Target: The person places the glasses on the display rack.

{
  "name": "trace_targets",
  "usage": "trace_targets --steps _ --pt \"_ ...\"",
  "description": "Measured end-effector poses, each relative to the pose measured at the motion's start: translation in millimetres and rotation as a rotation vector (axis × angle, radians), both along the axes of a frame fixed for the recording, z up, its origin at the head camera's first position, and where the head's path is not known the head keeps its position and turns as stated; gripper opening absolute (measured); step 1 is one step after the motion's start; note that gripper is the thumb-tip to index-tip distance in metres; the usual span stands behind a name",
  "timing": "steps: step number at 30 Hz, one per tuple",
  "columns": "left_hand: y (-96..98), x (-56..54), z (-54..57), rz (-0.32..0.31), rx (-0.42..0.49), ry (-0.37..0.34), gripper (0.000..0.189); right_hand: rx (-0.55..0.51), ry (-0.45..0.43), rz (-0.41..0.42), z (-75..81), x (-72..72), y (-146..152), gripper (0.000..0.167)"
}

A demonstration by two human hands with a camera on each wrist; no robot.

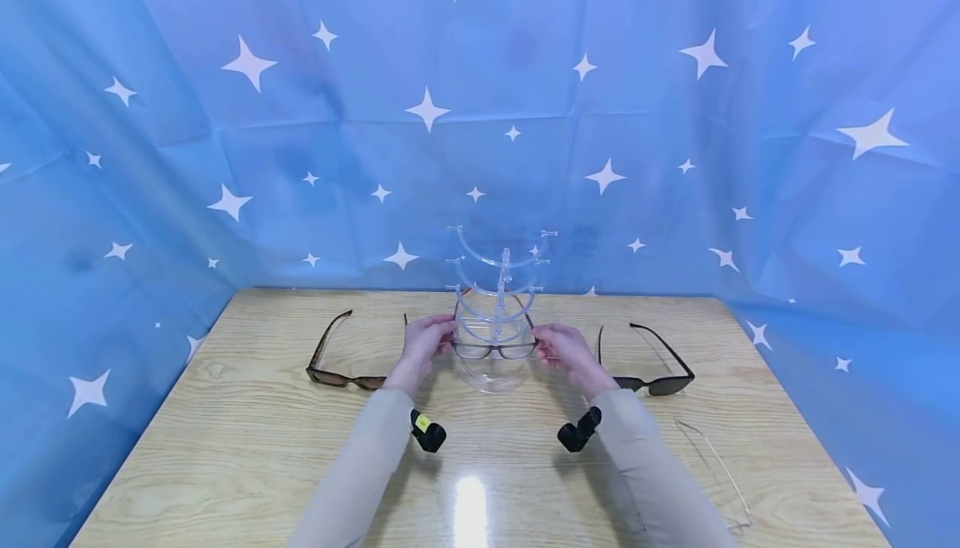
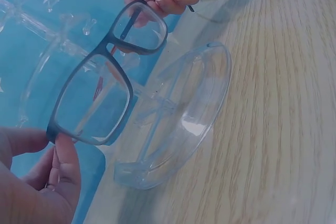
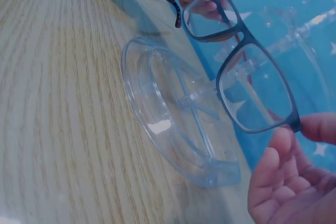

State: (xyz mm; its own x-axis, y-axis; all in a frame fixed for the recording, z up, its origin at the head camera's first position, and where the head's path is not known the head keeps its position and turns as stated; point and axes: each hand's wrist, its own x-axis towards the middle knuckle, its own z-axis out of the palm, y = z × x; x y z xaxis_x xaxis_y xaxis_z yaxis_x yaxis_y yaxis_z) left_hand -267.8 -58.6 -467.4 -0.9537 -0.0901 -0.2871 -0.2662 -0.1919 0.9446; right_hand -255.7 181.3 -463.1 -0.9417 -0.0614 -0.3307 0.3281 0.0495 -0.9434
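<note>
A pair of dark-framed eyeglasses [image 1: 474, 351] with clear lenses is held at the lower part of a clear plastic display stand [image 1: 501, 281]. My left hand [image 1: 427, 341] pinches one outer corner of the frame between thumb and fingers. At the opposite corner, my right hand [image 1: 562, 348] pinches the frame the same way. In the left wrist view the eyeglasses [image 2: 63, 90] are tilted in front of the stand's post, above its clear curved base [image 2: 210, 108]. Whether the temples rest on the stand, I cannot tell.
Brown-lensed sunglasses [image 1: 330, 378] lie left of the stand, partly behind the left hand. Black sunglasses [image 1: 670, 384] lie to the right, partly covered by the right arm. Thin-rimmed glasses [image 1: 723, 466] sit near the front right. A blue starry cloth [image 1: 517, 164] hangs behind the wooden table [image 1: 247, 448].
</note>
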Motion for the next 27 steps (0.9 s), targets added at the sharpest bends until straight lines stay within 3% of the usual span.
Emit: trace_targets --steps 16,27 --pt "5.1 -3.3 -4.5 0.044 -0.007 -0.017 0.024 -0.014 0.012 -0.034 -9.6 -3.3 -1.9 0.037" --pt "5.7 -2.1 -5.5 0.029 -0.03 -0.004 0.026 -0.035 0.024 -0.038 -10.4 -1.0 -1.2 0.036"
